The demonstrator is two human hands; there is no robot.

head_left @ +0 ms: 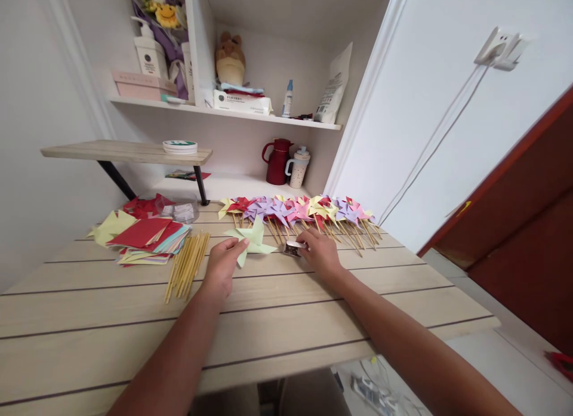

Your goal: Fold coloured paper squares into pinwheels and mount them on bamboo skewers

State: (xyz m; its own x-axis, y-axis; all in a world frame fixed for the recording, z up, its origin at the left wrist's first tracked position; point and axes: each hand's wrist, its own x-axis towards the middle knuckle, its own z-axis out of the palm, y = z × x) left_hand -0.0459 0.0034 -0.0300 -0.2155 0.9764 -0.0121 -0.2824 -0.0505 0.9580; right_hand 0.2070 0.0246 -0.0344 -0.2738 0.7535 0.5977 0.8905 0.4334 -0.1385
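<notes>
A pale green paper pinwheel (254, 238) is pinched between the thumb and fingers of my left hand (222, 262), low over the table. To its right, my right hand (321, 252) has its fingers closed on a small white-edged case with dark contents (293, 247); what lies inside is too small to make out. Just beyond both hands stretches a row of finished pinwheels on sticks (299, 210), in purple, pink, red and yellow. Left of my left hand lies a bundle of thin wooden sticks (187, 265), beside a stack of coloured paper squares (150, 240).
Behind the paper sits a clear plastic tub (184, 210) with small white pieces. A raised wooden shelf (111, 150) on black legs overhangs the back left. A red jug (279, 162) and a speckled cup (299, 167) stand at the back. The table's front edge is near me.
</notes>
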